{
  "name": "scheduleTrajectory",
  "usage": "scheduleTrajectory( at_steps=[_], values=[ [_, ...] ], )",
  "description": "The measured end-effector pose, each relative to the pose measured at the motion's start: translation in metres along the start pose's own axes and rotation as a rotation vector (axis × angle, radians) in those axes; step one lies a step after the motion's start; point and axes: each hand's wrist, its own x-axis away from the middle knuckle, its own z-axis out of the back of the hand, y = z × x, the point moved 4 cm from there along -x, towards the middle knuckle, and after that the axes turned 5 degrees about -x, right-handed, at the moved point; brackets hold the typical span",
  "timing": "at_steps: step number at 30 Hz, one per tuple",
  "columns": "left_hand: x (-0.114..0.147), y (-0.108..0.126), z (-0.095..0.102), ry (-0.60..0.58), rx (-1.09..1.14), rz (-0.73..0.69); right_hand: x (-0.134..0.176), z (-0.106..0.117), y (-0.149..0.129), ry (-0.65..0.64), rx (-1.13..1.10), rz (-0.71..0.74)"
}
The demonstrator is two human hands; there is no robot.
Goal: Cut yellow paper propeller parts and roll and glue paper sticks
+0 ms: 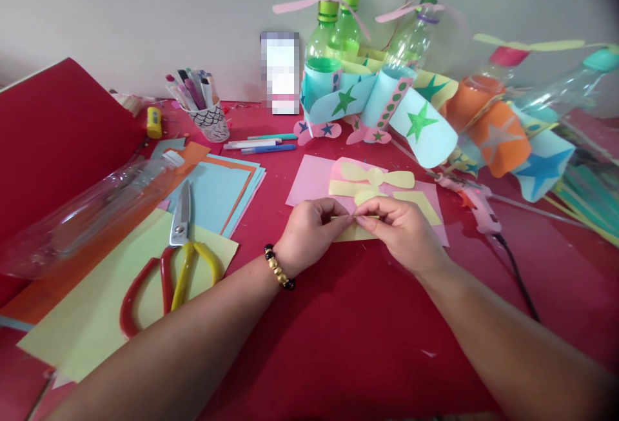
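Yellow paper (356,231) sits between two hands, left (312,227) and right (405,229), each grip pinching its upper edge over the red worktop (348,343). One pair of metal scissors (180,231) lies leftward. Just beyond the fingers, overlapping propeller cutouts (380,178) cover pink sheets (309,179); one glue gun (476,205) crowds the right. Farther back: three slim pens (268,149), five capped plastic bottles (405,40).
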Motion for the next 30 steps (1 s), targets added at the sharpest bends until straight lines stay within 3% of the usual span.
scheduleTrajectory(
  at_steps=[11, 21, 30],
  values=[
    [0.000, -0.004, -0.002, -0.040, 0.109, 0.046, 0.000, 0.001, 0.001, 0.013, -0.069, 0.027],
    [0.000, -0.004, -0.005, -0.099, 0.434, 0.143, 0.007, -0.001, -0.019, 0.077, 0.294, 0.316],
    [0.000, -0.004, -0.005, -0.112, 0.473, 0.169, 0.006, 0.000, -0.018, 0.056, 0.279, 0.224]
  ],
)
